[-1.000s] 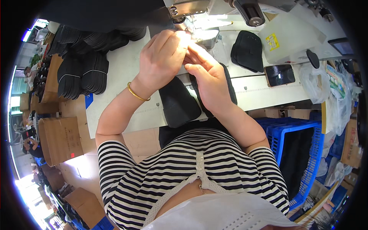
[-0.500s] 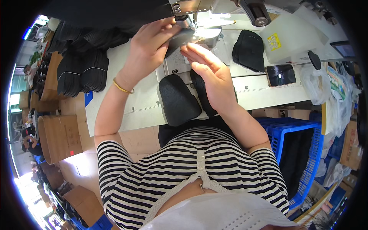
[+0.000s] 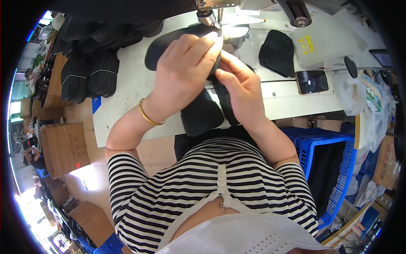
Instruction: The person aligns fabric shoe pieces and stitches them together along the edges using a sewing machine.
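At the sewing machine's needle [image 3: 220, 21], a flat black fabric piece [image 3: 157, 51] reaches out leftward beneath my left hand [image 3: 182, 70]. The fingers of that hand are closed, pinching a dark fabric edge [image 3: 216, 65] just below the needle. My right hand [image 3: 244, 94] meets it from the right, thumb and fingers bent around the same edge. Whether edge and flat piece are one is hidden by my hands. Closer to my body lie two black padded pieces: one [image 3: 201, 114] under my left wrist, another [image 3: 224, 99] partly behind my right hand.
A small stack of black pieces [image 3: 277, 53] lies right of the needle, near a phone [image 3: 312, 81]. Tied bundles of black pieces [image 3: 89, 78] fill the table's left end. A blue crate [image 3: 306, 156] stands at my right, a cardboard box [image 3: 64, 149] on the left.
My left hand has moved right and toward me, meeting my right hand at the fabric edge. More of the black piece now shows left of the needle.
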### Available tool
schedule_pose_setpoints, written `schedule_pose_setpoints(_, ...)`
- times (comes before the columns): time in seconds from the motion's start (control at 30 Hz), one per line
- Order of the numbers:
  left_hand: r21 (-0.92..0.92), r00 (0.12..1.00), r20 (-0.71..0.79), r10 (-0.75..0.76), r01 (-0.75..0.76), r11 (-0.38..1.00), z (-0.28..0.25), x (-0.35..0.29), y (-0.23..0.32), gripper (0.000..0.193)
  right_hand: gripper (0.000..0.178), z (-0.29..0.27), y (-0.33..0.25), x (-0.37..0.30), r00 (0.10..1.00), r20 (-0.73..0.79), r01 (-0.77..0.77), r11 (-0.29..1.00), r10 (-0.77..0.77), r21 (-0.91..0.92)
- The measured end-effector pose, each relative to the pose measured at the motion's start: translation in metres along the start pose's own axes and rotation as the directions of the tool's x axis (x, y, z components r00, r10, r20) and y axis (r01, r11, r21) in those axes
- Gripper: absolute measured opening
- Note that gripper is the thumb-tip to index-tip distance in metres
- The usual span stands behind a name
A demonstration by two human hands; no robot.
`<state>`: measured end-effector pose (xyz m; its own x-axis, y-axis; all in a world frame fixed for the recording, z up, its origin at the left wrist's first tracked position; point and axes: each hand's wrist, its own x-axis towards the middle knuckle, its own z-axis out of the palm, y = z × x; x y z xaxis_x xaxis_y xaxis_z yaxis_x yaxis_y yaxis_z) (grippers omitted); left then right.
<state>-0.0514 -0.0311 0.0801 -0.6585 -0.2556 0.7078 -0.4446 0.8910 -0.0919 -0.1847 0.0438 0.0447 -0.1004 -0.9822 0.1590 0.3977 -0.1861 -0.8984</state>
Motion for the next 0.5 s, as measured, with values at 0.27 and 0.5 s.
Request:
schedule_pose_setpoints(0.27,-0.073,0.990,-0.136,-0.049,0.039,0.997,0.004,-0.016,0.006,0.043,0.022,-0.013,-0.002,-0.007,1.000,-0.010,-0.025,0.982,0.023,-0.187)
schedule_pose_setpoints(0.5,-0.120,0.956,-0.216,0.196,-0.226,0.967,0.004,-0.029,0.001,0.035,0.020,-0.012,-0.001,-0.013,0.999,0.026,0.036,0.974,-0.031,-0.225)
